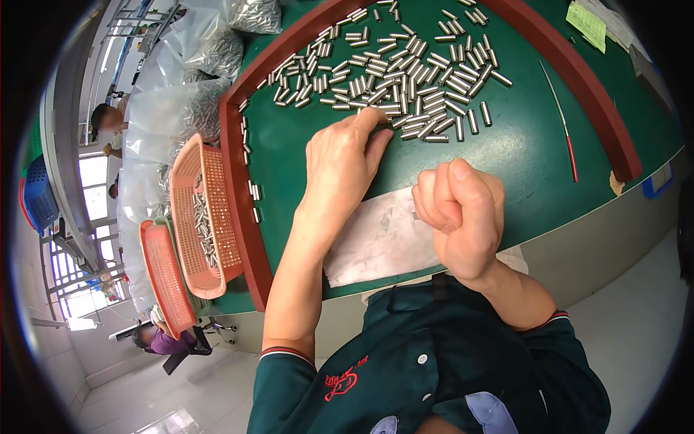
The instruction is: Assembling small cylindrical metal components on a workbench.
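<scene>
Many short shiny metal cylinders (412,87) lie loosely heaped on a green tabletop (531,155). My left hand (340,155) reaches to the near edge of the heap, its index finger and thumb curled toward each other beside the closest cylinders. Its other fingertips are hidden, and I cannot make out what it pinches. Closer to my body, my right hand (463,213) is closed in a fist above a stained whitish sheet (376,242). A small greyish bit shows at the edge of the fist; the rest of what it holds is hidden.
A red-brown raised border (249,210) frames the work area. Outside it at left stand an orange basket (228,224) with small metal parts, a red basket (166,267) and filled clear bags (210,47). A red-handled thin tool (570,155) lies at right. Other people are at left.
</scene>
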A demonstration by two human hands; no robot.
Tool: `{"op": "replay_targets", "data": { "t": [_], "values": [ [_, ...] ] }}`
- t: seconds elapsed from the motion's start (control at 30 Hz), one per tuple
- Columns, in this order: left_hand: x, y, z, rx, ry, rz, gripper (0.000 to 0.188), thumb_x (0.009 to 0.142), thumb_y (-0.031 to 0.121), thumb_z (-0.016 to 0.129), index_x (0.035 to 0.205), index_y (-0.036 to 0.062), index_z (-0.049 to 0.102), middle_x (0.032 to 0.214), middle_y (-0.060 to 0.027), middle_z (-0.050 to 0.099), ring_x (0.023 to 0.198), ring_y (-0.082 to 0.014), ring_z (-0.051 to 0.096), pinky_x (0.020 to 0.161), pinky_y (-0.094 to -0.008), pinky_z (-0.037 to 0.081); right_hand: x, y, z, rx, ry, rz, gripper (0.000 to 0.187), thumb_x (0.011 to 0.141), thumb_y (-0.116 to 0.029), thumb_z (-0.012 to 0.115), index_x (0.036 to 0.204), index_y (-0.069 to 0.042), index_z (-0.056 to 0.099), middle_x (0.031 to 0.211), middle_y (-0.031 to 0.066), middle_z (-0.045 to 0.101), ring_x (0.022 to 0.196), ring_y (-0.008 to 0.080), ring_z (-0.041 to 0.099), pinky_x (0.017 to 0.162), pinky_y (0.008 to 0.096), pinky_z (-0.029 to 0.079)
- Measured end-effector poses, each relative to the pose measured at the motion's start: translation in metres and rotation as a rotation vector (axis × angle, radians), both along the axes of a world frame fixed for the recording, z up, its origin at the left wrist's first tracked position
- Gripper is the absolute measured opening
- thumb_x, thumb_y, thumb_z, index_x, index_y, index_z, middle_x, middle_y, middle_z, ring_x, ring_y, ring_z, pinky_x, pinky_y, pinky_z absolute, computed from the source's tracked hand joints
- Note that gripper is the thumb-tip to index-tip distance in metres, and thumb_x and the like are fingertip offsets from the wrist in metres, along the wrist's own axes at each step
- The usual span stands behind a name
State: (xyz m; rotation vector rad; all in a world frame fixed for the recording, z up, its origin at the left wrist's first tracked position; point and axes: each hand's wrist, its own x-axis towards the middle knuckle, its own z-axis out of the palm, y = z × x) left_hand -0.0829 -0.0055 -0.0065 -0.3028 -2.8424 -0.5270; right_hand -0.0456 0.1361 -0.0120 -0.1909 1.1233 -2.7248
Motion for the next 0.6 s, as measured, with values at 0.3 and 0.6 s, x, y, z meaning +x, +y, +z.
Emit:
{"op": "replay_targets", "data": {
  "t": [0.3,0.6],
  "values": [
    [0.028,-0.009,0.016,0.037,-0.085,-0.128,0.010,0.071,0.006,0.064,0.077,0.0007,0.057,0.060,-0.0106,0.054,0.047,-0.0224,0.050,0.046,-0.0300,0.039,-0.002,0.000,-0.001,-0.009,-0.015,-0.027,0.042,0.089,-0.020,0.031,0.049,-0.011,0.025,0.043,-0.0025,0.023,0.041,0.0067,0.016,0.040,0.0238,0.016],
    [0.095,-0.009,-0.001,0.124,0.032,-0.036,0.020,0.060,0.012,0.073,0.070,0.0045,0.058,0.056,-0.0053,0.045,0.048,-0.0205,0.045,0.043,-0.0301,0.036,-0.005,0.001,-0.003,0.008,0.001,0.012,0.042,0.089,-0.023,0.027,0.049,-0.013,0.024,0.043,-0.0025,0.023,0.040,0.0070,0.015,0.040,0.0242,0.016]
  ]
}}
